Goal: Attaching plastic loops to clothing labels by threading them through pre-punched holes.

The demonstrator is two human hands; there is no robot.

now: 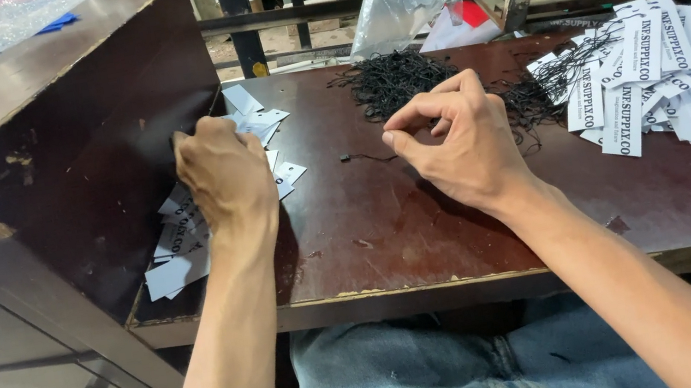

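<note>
Loose tags (185,239): small white paper rectangles, dark print, scattered flat at the left of the bench (426,227), hard against the dark cabinet (76,146).
Black strings (401,77): thin, tangled in a heap at the far middle; one single string (363,158) lying apart, just left of the right hand.
Strung tags (662,75): white, overlapping in a fanned pile at the far right, strings trailing toward the heap.
Edges: near bench edge worn, chipped along the front; cabinet wall closing off the left side.
Open room: bare dark wood between the two hands and near the front edge.
Left hand (222,172): back up, fingers curled down onto the loose tags; grip itself hidden, cannot tell.
Right hand (458,142): raised over the bench, thumb and forefinger tips pressed together, other fingers curled; whether a string is pinched cannot be told.
Forearms: both reaching in from the near edge, over blue jeans (396,382).
</note>
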